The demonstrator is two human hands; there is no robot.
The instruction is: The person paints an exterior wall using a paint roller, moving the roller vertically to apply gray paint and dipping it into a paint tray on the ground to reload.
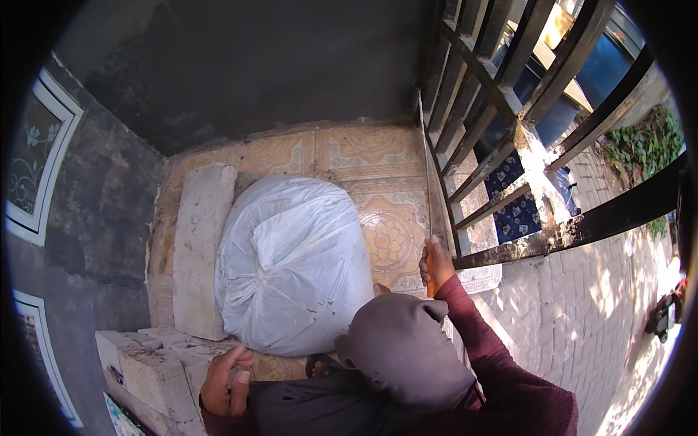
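Note:
My right hand [437, 262] is closed around the orange handle of a long thin tool [430, 191], whose shaft reaches away along the foot of a metal railing [507, 109]. The kind of tool cannot be told. My left hand [226, 381] hangs at the lower left with fingers curled and apart, holding nothing, near stacked pale blocks [155, 370]. Between the hands and further off, a large tied white plastic sack [300, 261] rests on patterned floor tiles [384, 234]. A long pale block [203, 250] lies against the sack's left side.
A dark wall [283, 65] closes the far side, and a grey wall with white-framed windows [60, 158] stands at left. Beyond the railing are a dark blue printed cloth [512, 199], paving [567, 305] and green plants [646, 139]. Grey cloth [409, 349] covers the lower middle.

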